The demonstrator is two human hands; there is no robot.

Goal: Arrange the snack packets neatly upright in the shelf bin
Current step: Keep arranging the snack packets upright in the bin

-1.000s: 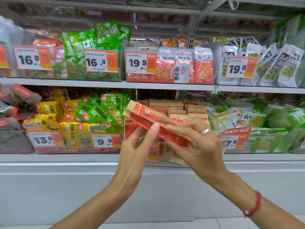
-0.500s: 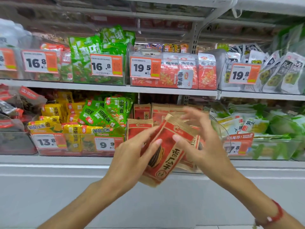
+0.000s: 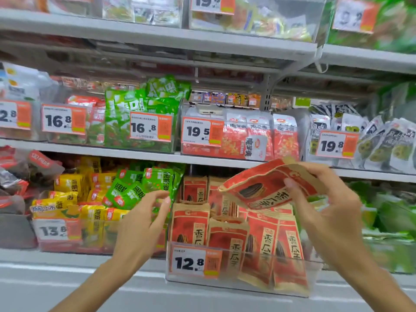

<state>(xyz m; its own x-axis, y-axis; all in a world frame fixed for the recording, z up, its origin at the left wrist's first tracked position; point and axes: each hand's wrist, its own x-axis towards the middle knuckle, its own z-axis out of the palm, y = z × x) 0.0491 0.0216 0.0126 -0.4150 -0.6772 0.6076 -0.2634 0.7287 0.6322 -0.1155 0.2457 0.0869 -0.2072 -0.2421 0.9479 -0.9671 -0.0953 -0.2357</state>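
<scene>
A clear shelf bin [image 3: 238,281] with a 12.8 price tag holds several red-and-tan sunflower seed packets [image 3: 227,239], most standing upright. My right hand [image 3: 331,212] grips one more red seed packet [image 3: 267,188], held tilted on its side above the bin's right half. My left hand [image 3: 144,224] hovers to the left of the bin with fingers apart and nothing in it, in front of the green packets.
Left of the bin sits a bin of yellow and green seaweed packets [image 3: 94,199]. The shelf above [image 3: 157,155] carries bins of green, red and white snack packets with price tags. Green bags [image 3: 394,221] lie to the right.
My left hand has let go of the red packet and moved left. My right hand has lifted the packet up and to the right. The camera has tilted up and come closer to the bin.
</scene>
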